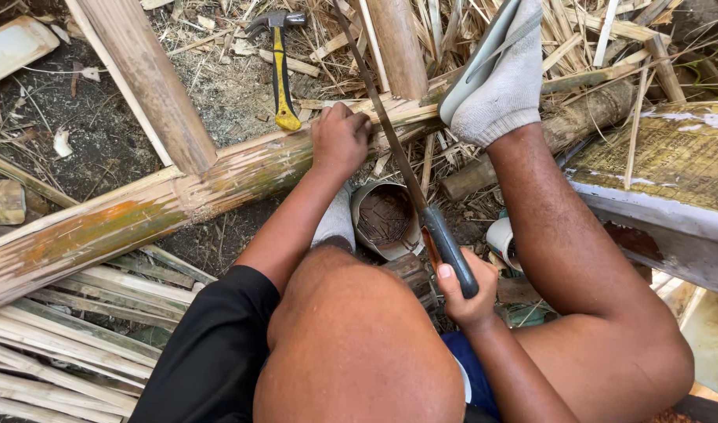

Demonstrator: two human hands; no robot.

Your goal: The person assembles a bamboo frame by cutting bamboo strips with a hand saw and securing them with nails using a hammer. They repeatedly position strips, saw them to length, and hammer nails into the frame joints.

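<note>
Bamboo everywhere, and the big bamboo pole [179, 196] is our landmark, running from the lower left up toward the centre of the view. Left hand [340, 138] is clamped down on top of that pole near its upper end, fingers curled over it, pinning it in place. Right hand [464, 288] sits below the pole, closed tight around the dark handle of a long knife [406, 168], thumb along the grip. The blade slants up from that hand and crosses the pole just to the right of the left hand. A foot in a grey sock [500, 78] presses down right of the blade, on the pole's far end. Above the pole, a yellow-handled hammer [280, 70] lies on the straw-covered ground, its handle tip almost reaching the pole. Below the pole, between the person's legs, a round tin [386, 219] lies tilted. Split bamboo strips [61, 345] are stacked below the pole's lower-left end.
</note>
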